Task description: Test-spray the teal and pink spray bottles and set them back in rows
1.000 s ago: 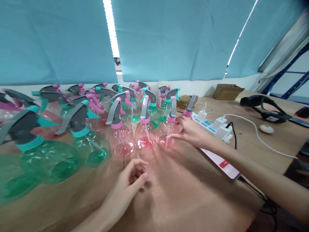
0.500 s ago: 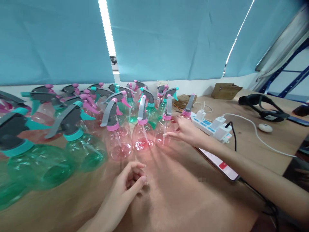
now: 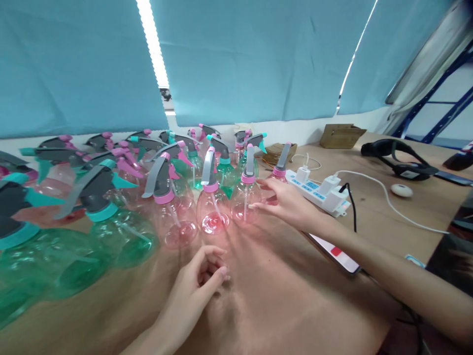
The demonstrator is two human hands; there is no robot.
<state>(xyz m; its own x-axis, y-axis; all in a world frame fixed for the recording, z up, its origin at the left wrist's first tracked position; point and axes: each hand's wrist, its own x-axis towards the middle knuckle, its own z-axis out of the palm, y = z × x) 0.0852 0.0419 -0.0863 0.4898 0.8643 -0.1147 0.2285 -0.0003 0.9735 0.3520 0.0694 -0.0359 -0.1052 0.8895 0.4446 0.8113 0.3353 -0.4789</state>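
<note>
Several pink and green spray bottles with grey triggers stand on the wooden table [image 3: 281, 296]. My right hand [image 3: 286, 202] reaches in from the right and its spread fingers touch the side of a pink spray bottle [image 3: 244, 199] in the front row. More pink bottles [image 3: 211, 207] stand just left of it. My left hand [image 3: 201, 278] rests on the table in front of the bottles, fingers loosely curled, holding nothing I can see. A large green spray bottle [image 3: 118, 224] stands to the left.
A white power strip [image 3: 318, 192] with chargers and cables lies right of the bottles. A phone [image 3: 334, 251] lies under my right forearm. A black headset [image 3: 401, 158], a small white disc [image 3: 401, 190] and a cardboard box [image 3: 342, 135] sit at the back right. Blue blinds hang behind.
The view has drifted, so everything sits a little further left. My right hand stays against the pink bottle. My left hand stays curled on the table.
</note>
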